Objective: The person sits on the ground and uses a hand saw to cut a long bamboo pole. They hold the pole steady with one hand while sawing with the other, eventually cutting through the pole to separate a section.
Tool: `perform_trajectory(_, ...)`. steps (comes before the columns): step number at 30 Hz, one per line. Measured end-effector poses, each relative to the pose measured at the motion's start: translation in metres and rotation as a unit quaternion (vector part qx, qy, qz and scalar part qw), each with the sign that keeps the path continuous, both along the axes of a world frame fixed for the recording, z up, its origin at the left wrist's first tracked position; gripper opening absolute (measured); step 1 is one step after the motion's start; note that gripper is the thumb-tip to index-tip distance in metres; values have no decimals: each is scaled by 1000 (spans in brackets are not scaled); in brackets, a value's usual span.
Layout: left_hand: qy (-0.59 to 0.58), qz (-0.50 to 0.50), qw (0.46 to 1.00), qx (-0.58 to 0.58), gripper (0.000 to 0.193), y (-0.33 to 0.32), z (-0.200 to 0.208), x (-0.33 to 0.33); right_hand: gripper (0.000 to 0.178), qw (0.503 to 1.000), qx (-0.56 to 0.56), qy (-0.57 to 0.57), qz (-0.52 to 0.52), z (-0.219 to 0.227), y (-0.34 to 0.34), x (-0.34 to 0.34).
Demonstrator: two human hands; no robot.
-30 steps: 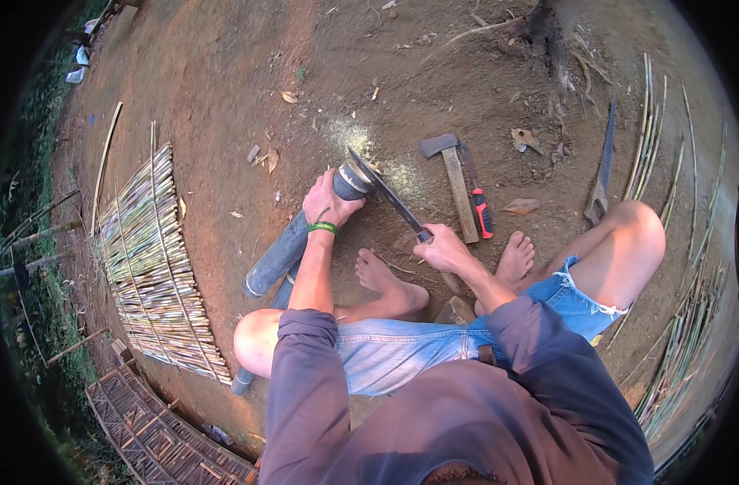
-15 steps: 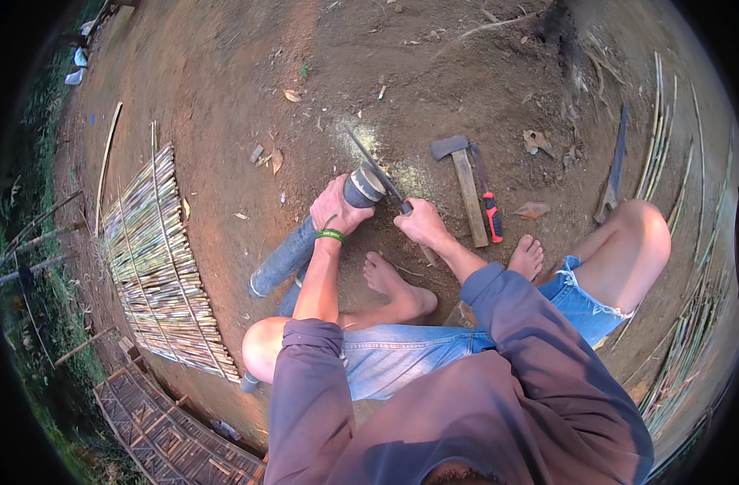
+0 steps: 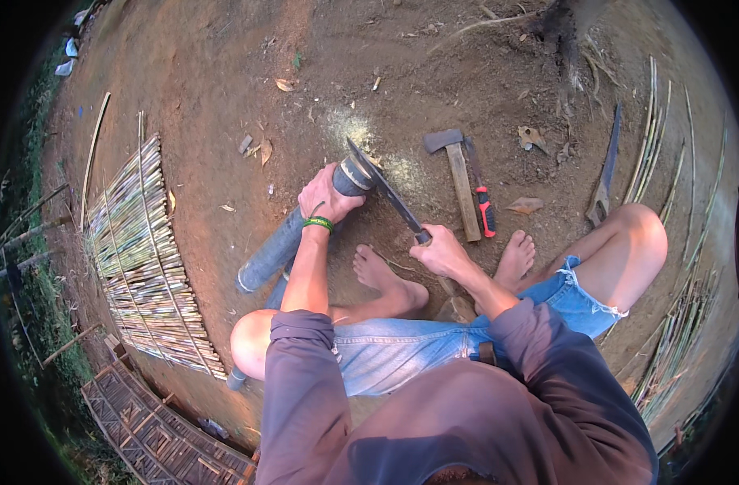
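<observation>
My left hand is wrapped round the upper end of a thick blue-grey bamboo tube, which slants down to the left. Pale rings mark both of its ends. A second tube of the same colour lies beneath it, partly hidden by my leg. In my right hand is the handle of a machete. Its long dark blade points up and left, and the tip area lies beside the tube's upper rim; whether they touch I cannot tell. Pale shavings are scattered on the soil just beyond.
To the right lie an axe, a tool with a red and black handle and a handsaw. A mat of tied thin canes is at left. Long sticks lie far right; bare feet are close below the tube.
My right hand has drawn the machete back down and to the right. My left hand still grips the bamboo tube. The whole view has shifted slightly.
</observation>
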State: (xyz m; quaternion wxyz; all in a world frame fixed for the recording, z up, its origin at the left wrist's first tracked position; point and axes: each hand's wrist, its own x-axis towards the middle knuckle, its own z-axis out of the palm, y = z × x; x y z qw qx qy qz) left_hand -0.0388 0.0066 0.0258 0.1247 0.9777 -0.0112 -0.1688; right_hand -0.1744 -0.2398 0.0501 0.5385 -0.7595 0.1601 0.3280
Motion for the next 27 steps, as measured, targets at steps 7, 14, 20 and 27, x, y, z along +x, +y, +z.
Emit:
perform_trajectory(7, -3, -5, 1000, 3, 91, -2, 6, -4, 33, 999, -24, -40, -5, -26, 34, 28)
perform_trajectory(14, -23, -19, 999, -22, 90, -5, 3, -9, 33, 986, -38, -151, -60, -82, 53, 76)
perform_trajectory(20, -55, -8, 998, -12, 89, -3, 0, -14, 32, 993, 6, -79, -86, -57, 20, 40)
perform_trajectory(27, -45, -16, 999, -15, 88, -4, 1, -13, 39, 999, 2, -52, -10, -41, 14, 7)
